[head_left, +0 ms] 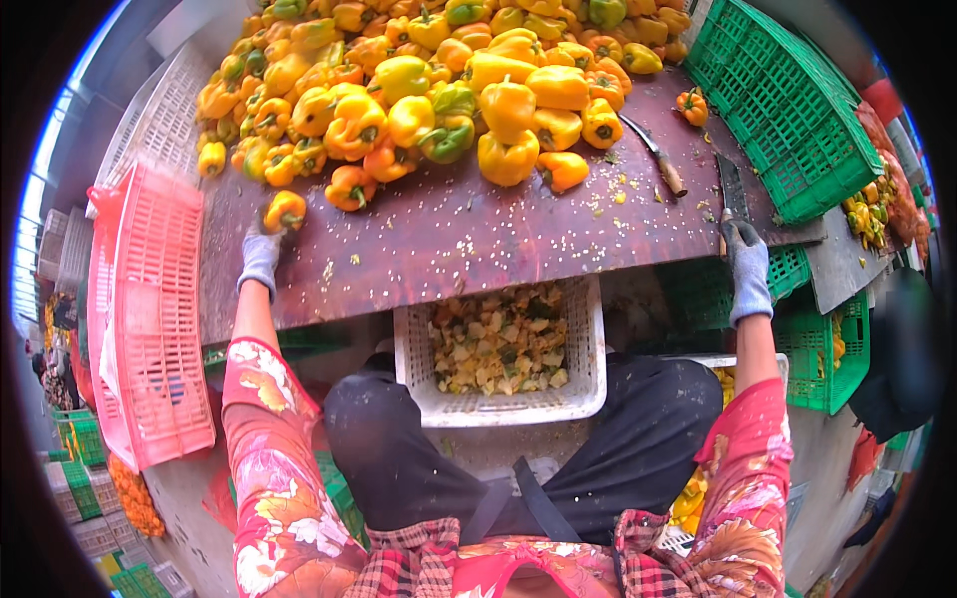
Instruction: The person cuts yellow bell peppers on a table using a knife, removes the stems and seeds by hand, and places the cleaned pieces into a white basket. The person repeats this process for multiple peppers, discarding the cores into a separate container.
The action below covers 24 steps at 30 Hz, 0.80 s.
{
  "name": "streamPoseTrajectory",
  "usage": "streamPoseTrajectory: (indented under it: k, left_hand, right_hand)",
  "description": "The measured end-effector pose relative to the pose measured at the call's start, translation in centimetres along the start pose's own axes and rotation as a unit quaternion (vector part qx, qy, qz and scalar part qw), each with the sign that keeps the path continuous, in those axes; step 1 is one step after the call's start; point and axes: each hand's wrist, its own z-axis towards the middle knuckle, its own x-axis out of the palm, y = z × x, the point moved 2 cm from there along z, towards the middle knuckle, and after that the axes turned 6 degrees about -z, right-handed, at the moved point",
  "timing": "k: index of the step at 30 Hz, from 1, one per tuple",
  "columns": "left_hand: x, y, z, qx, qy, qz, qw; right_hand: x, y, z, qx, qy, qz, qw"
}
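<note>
My left hand (261, 257), in a grey glove, is closed on an orange-yellow pepper (284, 210) at the left of the dark red, seed-scattered board (449, 234). My right hand (746, 264), gloved with dark fingertips, grips a wide-bladed knife (731, 186) by its handle at the board's right. A second, curved knife (662, 164) lies to its left, with a small orange pepper (692, 106) beyond. A large heap of yellow, orange and green peppers (409, 120) covers the far part of the board.
Below the board, between my knees, a white crate (500, 407) holds trimmed scraps. Green crates (773, 95) stand at the right, one raised beside the board. A pink crate (150, 309) and a white crate (164, 120) line the left. Stacked crates and more peppers are farther out.
</note>
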Motion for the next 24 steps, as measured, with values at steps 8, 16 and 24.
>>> streamPoseTrajectory:
  k: [8,16,24]
  left_hand:
    - [4.6,-4.6,-6.3,0.037,0.032,0.007,0.999]
    - [13.1,-14.9,-14.3,0.044,0.072,0.110,0.990]
    - [18.9,-20.8,-18.6,0.099,0.132,0.071,0.984]
  right_hand:
    - [2.3,-2.5,5.3,0.074,-0.026,-0.438,0.896]
    - [0.8,-2.5,7.0,0.029,0.044,-0.526,0.849]
    - [1.4,13.4,-7.9,-0.033,0.217,0.065,0.973]
